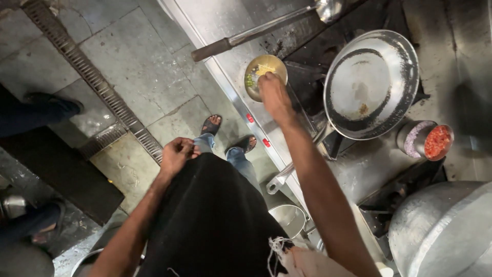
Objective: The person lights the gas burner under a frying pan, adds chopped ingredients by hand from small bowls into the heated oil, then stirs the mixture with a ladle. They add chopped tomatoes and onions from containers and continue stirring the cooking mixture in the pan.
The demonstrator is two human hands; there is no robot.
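While the right hand (273,92) dips fingers together into the small bowl (265,77) | left hand (177,154) curled closed, empty | wok (371,84) beside bowl on bench (225,20)

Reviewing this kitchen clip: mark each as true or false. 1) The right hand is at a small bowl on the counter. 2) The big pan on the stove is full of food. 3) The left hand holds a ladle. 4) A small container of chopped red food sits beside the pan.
1) True: the right hand reaches into the small bowl, which holds yellow and green bits.
2) False: the big pan is nearly empty, with only a small speck.
3) False: the left hand is closed by the body, holding no ladle; the ladle lies on the counter.
4) True: the red-filled container sits beside the pan.
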